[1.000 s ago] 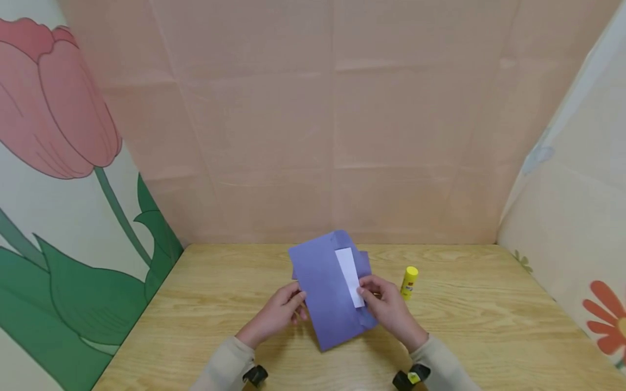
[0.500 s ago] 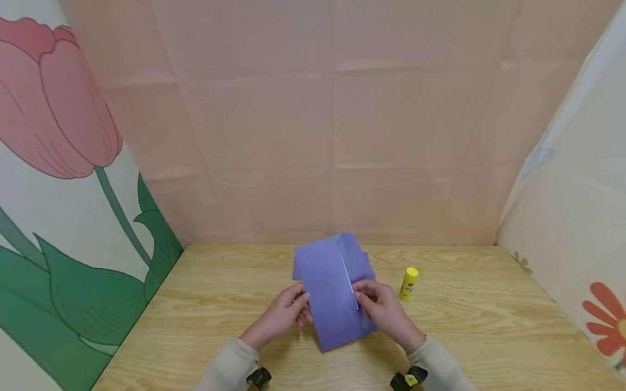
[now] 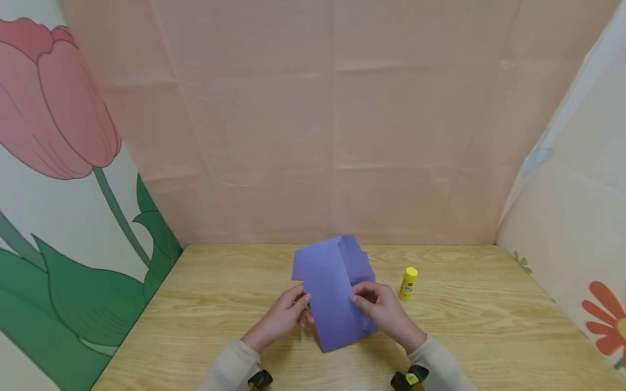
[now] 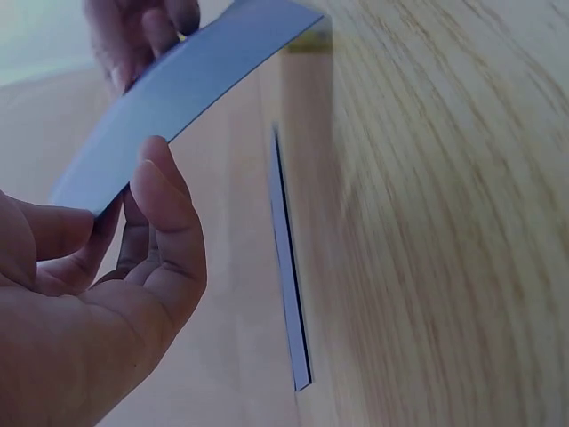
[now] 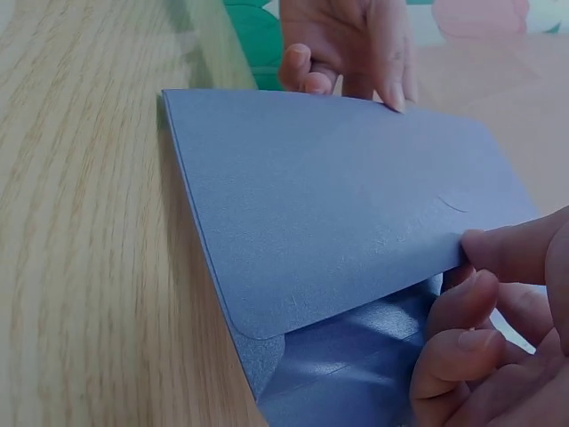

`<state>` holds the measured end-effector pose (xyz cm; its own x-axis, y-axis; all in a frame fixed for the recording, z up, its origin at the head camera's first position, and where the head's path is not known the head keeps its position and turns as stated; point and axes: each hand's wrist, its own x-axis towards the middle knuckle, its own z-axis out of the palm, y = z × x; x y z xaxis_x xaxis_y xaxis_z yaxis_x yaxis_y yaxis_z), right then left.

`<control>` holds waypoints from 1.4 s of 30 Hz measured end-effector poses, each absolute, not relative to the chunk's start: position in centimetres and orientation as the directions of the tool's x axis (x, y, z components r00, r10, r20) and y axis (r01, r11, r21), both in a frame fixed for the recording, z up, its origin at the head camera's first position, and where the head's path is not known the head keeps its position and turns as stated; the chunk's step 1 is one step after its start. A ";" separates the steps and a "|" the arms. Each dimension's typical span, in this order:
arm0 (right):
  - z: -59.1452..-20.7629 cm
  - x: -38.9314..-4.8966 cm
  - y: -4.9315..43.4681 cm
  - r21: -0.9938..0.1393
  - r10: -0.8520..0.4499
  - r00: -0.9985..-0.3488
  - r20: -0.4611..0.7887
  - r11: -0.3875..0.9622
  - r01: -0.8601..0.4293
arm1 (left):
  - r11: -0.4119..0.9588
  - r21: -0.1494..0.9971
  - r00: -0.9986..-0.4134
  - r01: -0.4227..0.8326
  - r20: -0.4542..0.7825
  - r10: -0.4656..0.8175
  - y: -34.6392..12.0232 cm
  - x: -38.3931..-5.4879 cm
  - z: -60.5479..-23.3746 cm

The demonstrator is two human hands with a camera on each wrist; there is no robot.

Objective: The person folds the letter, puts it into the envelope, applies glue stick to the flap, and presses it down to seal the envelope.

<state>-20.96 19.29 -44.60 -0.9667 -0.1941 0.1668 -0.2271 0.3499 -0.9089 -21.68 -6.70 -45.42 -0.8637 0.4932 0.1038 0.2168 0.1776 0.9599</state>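
Note:
A purple envelope [image 3: 330,298] is held tilted above the table between both hands. My left hand [image 3: 280,316] pinches its left edge, thumb in front and fingers behind. At the opposite long edge, my right hand [image 3: 383,310] grips the front panel's rim between thumb and fingertips. The right wrist view shows the envelope [image 5: 320,196] parted along this side, with its inner folds and flap visible below the rim. No white card shows at the opening. Behind the envelope, another purple paper piece [image 3: 296,271] lies on the table, mostly hidden; the left wrist view catches it edge-on.
A yellow glue stick [image 3: 408,283] stands upright on the wooden table [image 3: 489,315], just right of my right hand. A pinkish cloth backdrop [image 3: 264,136] rises behind the table, with flower-printed panels on either side.
The white card, half out of the envelope one second ago, has slid left into it and out of sight. My right hand has moved slightly left with it.

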 end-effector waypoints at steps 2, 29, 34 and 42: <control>-44.6 -21.0 19.4 -0.913 -0.203 -0.966 0.158 0.342 -0.221 | 0.163 0.964 -0.864 0.211 0.106 0.493 -6.7 -21.7 -45.4; -45.1 -21.1 19.2 -0.930 -0.126 -0.980 0.151 0.319 -0.184 | 0.114 0.987 -0.851 0.113 0.037 0.525 -6.9 -21.5 -45.9; -45.2 -21.2 19.5 -0.891 -0.174 -0.965 0.198 0.379 -0.251 | 0.115 0.989 -0.878 0.090 0.024 0.478 -7.9 -21.8 -45.6; -45.6 -21.4 20.5 -0.732 -0.286 -0.920 0.268 0.560 -0.387 | 0.188 0.975 -0.945 0.118 0.052 0.322 -9.4 -22.7 -45.3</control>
<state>-21.45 20.48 -45.63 -0.9201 -0.2856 0.2682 -0.3873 0.5599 -0.7325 -22.73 -9.38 -45.26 -0.9452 0.3222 0.0525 0.1182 0.1879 0.9751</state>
